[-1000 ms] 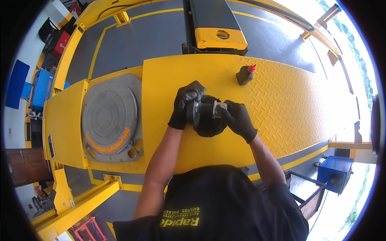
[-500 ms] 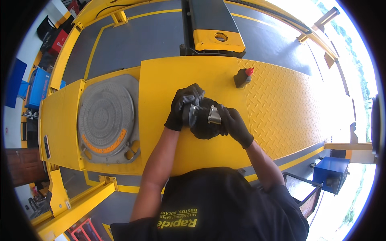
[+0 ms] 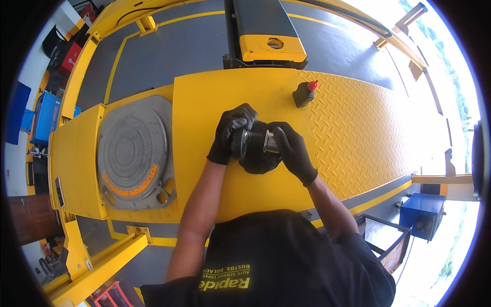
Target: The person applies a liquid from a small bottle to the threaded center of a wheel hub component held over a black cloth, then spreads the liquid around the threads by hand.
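Observation:
My left hand (image 3: 233,132), in a black glove, is closed around a dark disc-shaped part (image 3: 238,145). A threaded metal shaft (image 3: 252,137) sticks out from that part toward the right. Fingers of my gloved right hand (image 3: 295,152) wrap a silver flanged metal piece (image 3: 270,142) at the shaft's right end. Whether the silver piece touches the shaft, I cannot tell. Directly below both parts in the picture is a black rounded thing (image 3: 260,162), partly hidden by the hands; its kind is unclear.
A dark bottle with a red cap (image 3: 304,94) stands on the yellow platform (image 3: 204,102), near the diamond-plate section (image 3: 358,138). A round grey turntable plate (image 3: 134,146) lies at left. Beyond the platform is a black-and-yellow machine beam (image 3: 271,41). A blue box (image 3: 422,211) stands lower right.
The fingers of my right hand have closed further over the silver piece, covering more of it. My left hand keeps its grip on the disc-shaped part. The whole view has shifted slightly.

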A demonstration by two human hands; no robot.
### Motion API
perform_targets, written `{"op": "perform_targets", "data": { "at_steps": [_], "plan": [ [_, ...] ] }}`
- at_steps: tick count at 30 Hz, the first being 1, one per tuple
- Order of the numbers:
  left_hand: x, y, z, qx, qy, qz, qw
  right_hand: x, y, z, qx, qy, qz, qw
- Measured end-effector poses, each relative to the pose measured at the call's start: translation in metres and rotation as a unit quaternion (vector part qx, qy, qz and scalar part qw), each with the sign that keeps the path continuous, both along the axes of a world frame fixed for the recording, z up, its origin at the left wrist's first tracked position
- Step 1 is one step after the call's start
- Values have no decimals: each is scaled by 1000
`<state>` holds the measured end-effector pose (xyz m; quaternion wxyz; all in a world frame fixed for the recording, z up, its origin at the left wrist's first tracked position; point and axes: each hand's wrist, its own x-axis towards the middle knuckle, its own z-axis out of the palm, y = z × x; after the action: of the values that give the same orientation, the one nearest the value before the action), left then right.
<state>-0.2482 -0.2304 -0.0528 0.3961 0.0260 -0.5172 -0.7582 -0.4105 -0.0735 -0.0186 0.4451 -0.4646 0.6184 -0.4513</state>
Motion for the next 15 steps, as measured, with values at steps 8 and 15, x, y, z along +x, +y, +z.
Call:
{"op": "perform_targets", "data": {
  "at_steps": [8,15],
  "plan": [
    [0,-3,-3,37,20,-15,999,14,15,15,14,84,-31,996],
    [0,-6,-8,31,36,-7,999,25,5,43,-243,302,-68,920]
  ]
}}
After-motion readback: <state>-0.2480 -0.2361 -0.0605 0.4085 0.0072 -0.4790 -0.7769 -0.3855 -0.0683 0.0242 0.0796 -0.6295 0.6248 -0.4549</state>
